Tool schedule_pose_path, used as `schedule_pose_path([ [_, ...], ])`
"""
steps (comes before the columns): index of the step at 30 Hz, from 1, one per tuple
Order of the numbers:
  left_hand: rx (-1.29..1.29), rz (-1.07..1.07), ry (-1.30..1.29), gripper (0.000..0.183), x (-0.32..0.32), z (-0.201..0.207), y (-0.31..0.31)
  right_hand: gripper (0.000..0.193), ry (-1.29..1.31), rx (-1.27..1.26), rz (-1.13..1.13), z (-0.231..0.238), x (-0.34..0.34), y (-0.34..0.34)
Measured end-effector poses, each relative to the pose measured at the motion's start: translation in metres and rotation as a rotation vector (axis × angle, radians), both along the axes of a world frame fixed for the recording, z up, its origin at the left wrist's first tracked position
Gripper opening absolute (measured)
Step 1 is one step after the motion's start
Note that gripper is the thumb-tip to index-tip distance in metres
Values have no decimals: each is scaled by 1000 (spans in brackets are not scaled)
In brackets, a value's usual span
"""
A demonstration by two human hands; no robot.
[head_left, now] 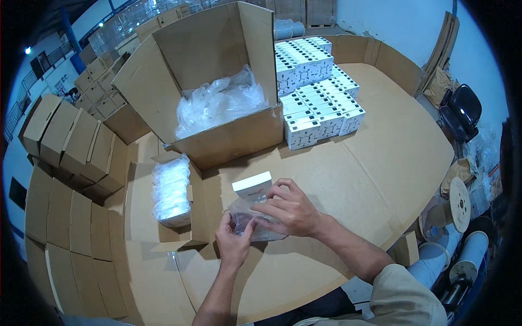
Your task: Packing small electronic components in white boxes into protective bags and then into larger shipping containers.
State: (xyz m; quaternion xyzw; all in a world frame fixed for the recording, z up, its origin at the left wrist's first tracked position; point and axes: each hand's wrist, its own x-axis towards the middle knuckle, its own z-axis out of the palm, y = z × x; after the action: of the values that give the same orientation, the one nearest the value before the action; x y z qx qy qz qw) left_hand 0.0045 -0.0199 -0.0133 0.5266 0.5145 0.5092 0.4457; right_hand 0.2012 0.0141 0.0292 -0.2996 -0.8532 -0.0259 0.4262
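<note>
My left hand (232, 242) pinches the edge of a clear plastic bag (265, 232) between thumb and fingers, low over the cardboard-covered table. My right hand (296, 209) has its fingers curled at the right end of a small white box (252, 186), which is held tilted just above the bag. Part of its grip is hidden behind the fingers. Left of my hands stands an open carton (198, 217) with a row of plastic-wrapped white boxes (172, 190) in it.
A large open carton (228, 136) full of loose clear bags (220, 103) stands behind my hands. Stacked white boxes (323, 111) sit to its right. Closed brown cartons (60, 217) are piled at the left. Spools (459, 204) and rolls stand beyond the table's right edge.
</note>
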Motion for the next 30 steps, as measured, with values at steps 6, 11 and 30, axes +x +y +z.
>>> schedule_pose_path([
  [6,-26,-97,92,38,9,17,-6,22,-4,-137,53,-11,6,6],
  [11,-120,-80,286,42,2,10,-5,14,147,-357,147,-5,4,1],
  [30,-83,13,118,41,-10,-1,5,36,741,-721,63,-27,22,36],
])
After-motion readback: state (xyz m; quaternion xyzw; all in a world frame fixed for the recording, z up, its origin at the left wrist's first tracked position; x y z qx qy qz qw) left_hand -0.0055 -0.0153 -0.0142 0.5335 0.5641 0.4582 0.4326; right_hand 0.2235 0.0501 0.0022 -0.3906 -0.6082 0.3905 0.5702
